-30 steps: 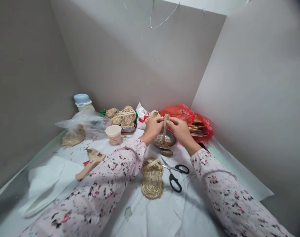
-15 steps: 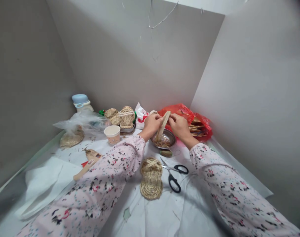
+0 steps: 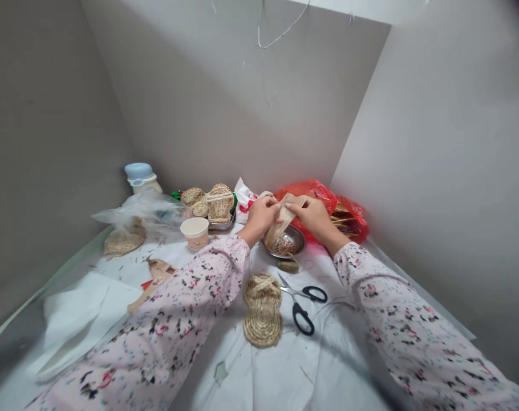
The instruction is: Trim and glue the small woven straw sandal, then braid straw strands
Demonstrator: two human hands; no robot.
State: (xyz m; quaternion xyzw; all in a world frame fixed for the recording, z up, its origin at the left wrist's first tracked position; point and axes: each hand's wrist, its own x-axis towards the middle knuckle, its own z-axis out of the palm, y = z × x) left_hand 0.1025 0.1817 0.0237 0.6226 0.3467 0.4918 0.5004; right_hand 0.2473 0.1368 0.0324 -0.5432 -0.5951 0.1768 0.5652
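Head view. The fingers of the left hand (image 3: pixel 262 218) and right hand (image 3: pixel 315 218) are closed, pinching a pale, flat strip (image 3: pixel 280 224) between them; it slants down over a metal bowl (image 3: pixel 296 234) of dry scraps (image 3: pixel 283 247) just below the fingers. Writing: the white packet (image 3: pixel 243 204) beyond the left fingers bears red print, too small to read; the paper cup (image 3: pixel 196 235) to their left carries small printed marks, likewise illegible, as are the dark label patches on the beige tool (image 3: pixel 159 268) nearer the wearer on that side. Hidden or indistinct: the left sleeve (image 3: pixel 186 297) covers part of this tool; the left hand partly masks a woven piece (image 3: pixel 267 194) behind it; the red bag (image 3: pixel 306 189) beyond the right fingers obscures much of its contents. Whether the strip's lower end touches the bowl cannot be determined. On the counter (image 3: pixel 280 377), nearer the wearer than the fingers, lie a spool (image 3: pixel 288 266), open scissors (image 3: pixel 294 291) and a woven sole-shaped piece (image 3: pixel 263 314). Both sleeves are cut off by the lower frame edge.
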